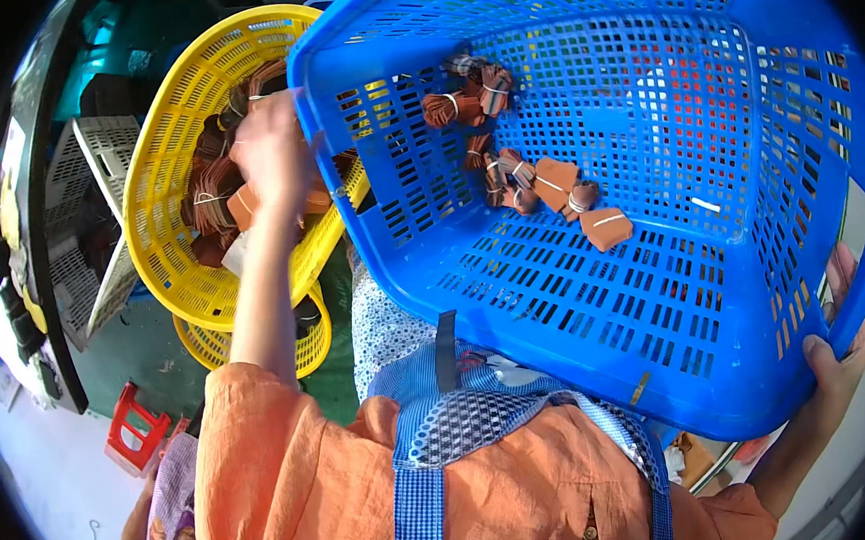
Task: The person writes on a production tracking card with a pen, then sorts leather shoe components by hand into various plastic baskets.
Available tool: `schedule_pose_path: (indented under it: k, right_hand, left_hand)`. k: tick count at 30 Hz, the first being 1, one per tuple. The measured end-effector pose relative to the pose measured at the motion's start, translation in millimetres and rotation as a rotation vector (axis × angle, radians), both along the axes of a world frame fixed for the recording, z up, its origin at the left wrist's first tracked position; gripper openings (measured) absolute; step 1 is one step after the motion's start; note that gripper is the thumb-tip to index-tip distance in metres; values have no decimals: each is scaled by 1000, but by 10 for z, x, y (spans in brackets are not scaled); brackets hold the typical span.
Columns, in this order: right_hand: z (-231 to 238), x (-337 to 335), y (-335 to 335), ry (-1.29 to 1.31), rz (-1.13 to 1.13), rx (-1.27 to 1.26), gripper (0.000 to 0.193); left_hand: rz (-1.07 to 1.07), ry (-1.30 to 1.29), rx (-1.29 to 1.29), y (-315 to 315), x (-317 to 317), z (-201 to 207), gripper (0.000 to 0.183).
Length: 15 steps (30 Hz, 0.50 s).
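My left hand [274, 156] is over the yellow basket [147, 210], close to the left rim of the blue basket [599, 354]. Motion smears its fingers, so what they hold, if anything, cannot be made out. Under and around it lie banded bundles of brown leather-like pieces [212, 200]. At the right, my right hand [835, 362] grips the blue basket's rim, its thumb on the near side. The blue basket is tilted with its inside facing me. Several banded bundles [552, 181] of brown and dark pieces sit inside, toward its left and middle.
Below the yellow basket, a second yellow basket [317, 343] shows partly. A red plastic stool [135, 431] stands on the floor at lower left, near another person's sleeve [173, 509]. Grey perforated crates [106, 192] stand at the left.
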State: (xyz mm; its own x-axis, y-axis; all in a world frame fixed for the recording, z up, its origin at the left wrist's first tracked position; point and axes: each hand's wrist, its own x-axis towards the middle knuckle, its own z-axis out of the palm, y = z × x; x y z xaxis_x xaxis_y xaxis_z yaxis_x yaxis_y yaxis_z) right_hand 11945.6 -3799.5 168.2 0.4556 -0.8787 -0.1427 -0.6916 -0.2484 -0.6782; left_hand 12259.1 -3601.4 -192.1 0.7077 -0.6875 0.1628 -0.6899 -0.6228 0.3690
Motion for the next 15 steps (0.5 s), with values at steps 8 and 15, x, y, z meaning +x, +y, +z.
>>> schedule_pose_path:
  k: [8,15]
  right_hand:
    - [1,-79,70,50,-16,-101,77]
    - [1,-123,17,93,8,-127,78]
  left_hand:
    - [-730,524,-219,-1564,-2296,-514,37]
    - [-363,421,-197,-1562,-2017,-318,29]
